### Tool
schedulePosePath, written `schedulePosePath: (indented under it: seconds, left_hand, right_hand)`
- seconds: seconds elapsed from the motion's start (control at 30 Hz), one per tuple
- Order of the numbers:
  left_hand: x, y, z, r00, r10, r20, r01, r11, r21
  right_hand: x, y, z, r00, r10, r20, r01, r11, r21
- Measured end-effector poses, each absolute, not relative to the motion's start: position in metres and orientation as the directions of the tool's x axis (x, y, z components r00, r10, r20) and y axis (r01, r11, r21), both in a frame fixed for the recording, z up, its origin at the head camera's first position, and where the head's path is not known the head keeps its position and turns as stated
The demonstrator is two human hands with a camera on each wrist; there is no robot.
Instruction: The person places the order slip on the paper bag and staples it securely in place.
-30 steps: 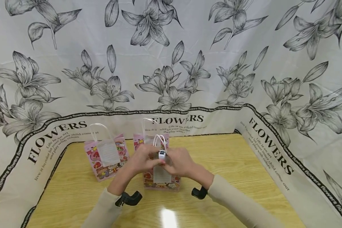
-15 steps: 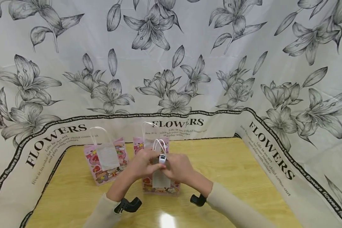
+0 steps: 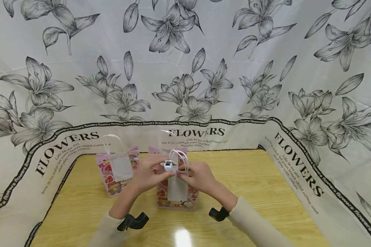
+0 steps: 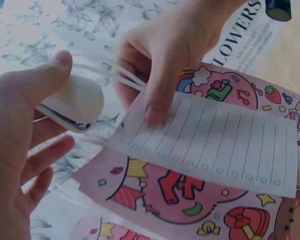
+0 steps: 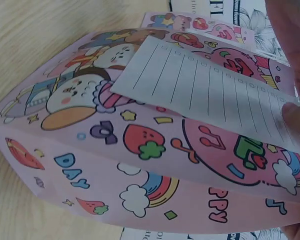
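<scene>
In the head view my left hand (image 3: 146,175) holds a small white stapler (image 3: 168,166) between thumb and fingers. The left wrist view shows this stapler (image 4: 77,102), rounded with a metallic edge, apart from the paper. My right hand (image 4: 157,60) pinches the top edge of a pink cartoon-printed paper bag (image 3: 162,199) together with a lined white sheet (image 4: 210,142), thumb on the sheet. White handles (image 3: 180,156) rise from this bag between the hands. Close up in the right wrist view, the sheet (image 5: 190,87) lies along the bag's printed front. Whether a staple is in it cannot be seen.
Another pink bag (image 3: 111,189) with a lined sheet (image 3: 120,166) stands to the left on the wooden table (image 3: 235,206). Behind the held bag is a further pink bag (image 3: 154,150), mostly hidden. Flower-printed cloth (image 3: 191,79) surrounds the table at the back and sides.
My left hand has drawn the stapler leftward, off the bag's top edge. The right hand stays at the bag's top, and more of the handles now shows between the hands.
</scene>
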State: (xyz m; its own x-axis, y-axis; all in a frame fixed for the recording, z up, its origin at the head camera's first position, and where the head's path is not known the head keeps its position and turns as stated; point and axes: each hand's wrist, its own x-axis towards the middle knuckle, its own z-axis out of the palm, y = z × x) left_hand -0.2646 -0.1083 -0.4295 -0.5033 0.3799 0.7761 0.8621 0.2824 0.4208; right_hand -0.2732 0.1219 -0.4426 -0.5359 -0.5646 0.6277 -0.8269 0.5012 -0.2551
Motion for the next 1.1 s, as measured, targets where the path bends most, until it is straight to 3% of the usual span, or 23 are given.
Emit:
schedulePosePath:
  seconds: [0.1,0.3,0.53,0.7,0.97,1.1]
  left_hand:
    - [-0.259,-0.116,-0.432,-0.523,0.309,0.794,0.849,0.274,0.452]
    - [-0.241,-0.136,-0.436,-0.644,0.158,0.749,0.750,0.327,0.576]
    - [-0.211,-0.147,-0.424,-0.732,0.097,0.675,0.666,0.314,0.677]
    - [-0.203,-0.157,-0.435,-0.775,0.097,0.624,0.622,0.286,0.729]
    - [-0.209,-0.176,-0.485,-0.864,0.075,0.497,0.501,0.218,0.838]
    - [-0.206,-0.182,-0.501,-0.880,0.049,0.472,0.472,0.192,0.861]
  right_hand:
    - [-0.273,0.121,-0.443,-0.563,-0.539,0.626,-0.811,0.504,-0.297]
    - [-0.272,0.119,-0.439,-0.639,-0.510,0.575,-0.761,0.526,-0.379]
    - [-0.271,0.122,-0.436,-0.714,-0.476,0.514,-0.700,0.520,-0.490]
    - [-0.271,0.129,-0.433,-0.726,-0.462,0.510,-0.688,0.511,-0.515]
    - [-0.274,0.147,-0.428,-0.706,-0.455,0.543,-0.704,0.529,-0.473]
    - [-0.276,0.158,-0.427,-0.715,-0.442,0.542,-0.695,0.535,-0.480]
